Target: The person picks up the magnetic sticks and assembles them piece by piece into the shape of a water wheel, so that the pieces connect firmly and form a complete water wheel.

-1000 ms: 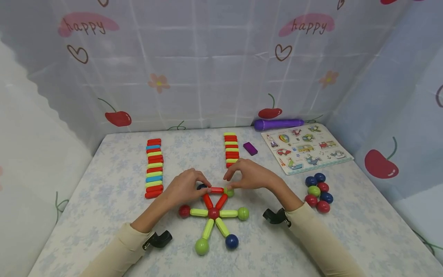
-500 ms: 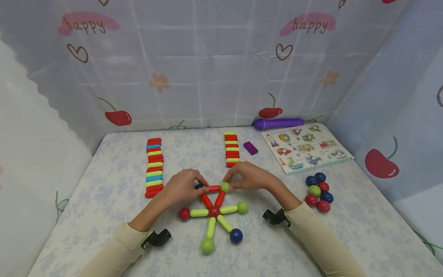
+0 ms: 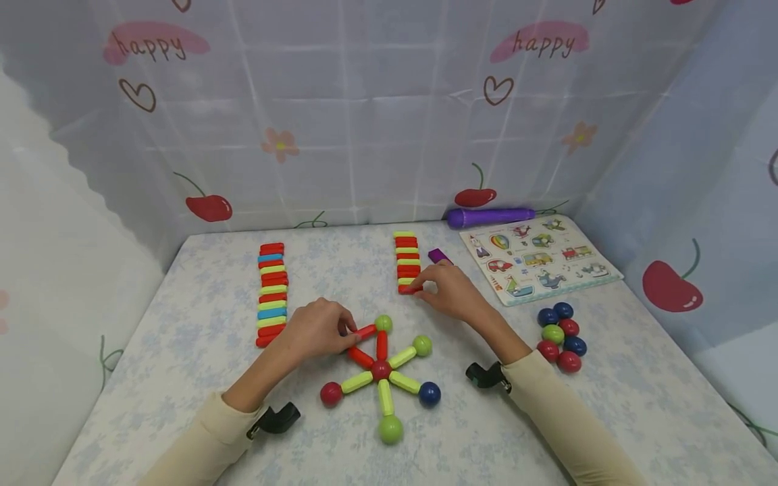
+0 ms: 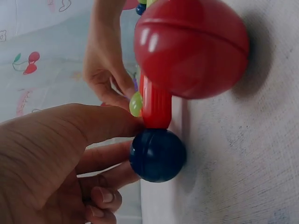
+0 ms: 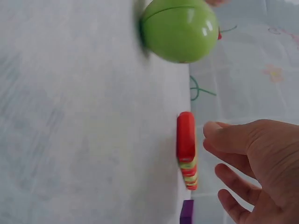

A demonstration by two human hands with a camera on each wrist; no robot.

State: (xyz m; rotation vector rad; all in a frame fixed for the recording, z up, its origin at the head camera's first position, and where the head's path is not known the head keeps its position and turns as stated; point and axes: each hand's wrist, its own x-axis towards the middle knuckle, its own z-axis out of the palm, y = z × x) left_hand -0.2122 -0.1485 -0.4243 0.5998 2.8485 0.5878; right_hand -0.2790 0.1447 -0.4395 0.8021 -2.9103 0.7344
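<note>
Head view: left forearm enters from lower left and angles up and inward; the left hand (image 3: 319, 329) is arched low over the table (image 3: 200, 378), fingers bent down. Right forearm enters from lower right; the right hand (image 3: 451, 291) reaches forward and left, fingers pointing at the near end of the short rod row (image 3: 407, 253).

Left hand: thumb and index finger brought together, pinching the outer red rod (image 3: 367, 331) at its left end. Left wrist view puts them at its joint with a blue ball (image 4: 159, 155); exact contact on the ball not clear. Right hand: thumb and index loosely bent, tips close together, other fingers relaxed, nothing held. Tips overlap the nearest red rod (image 5: 186, 136) in the head view, but right wrist view shows a gap between.

The star-shaped build lies flat at table centre, before both hands. Outer red rod: long axis slants from the left hand, away and rightward, to the far green ball (image 3: 383, 324). From the red hub ball (image 3: 381, 370), the straight red spoke (image 3: 381, 345) points directly away to that same green ball; the slanted red spoke (image 3: 361, 358) points far-left, toward the left hand. Nearest red rod in the row: long axis crosswise, left to right.
</note>
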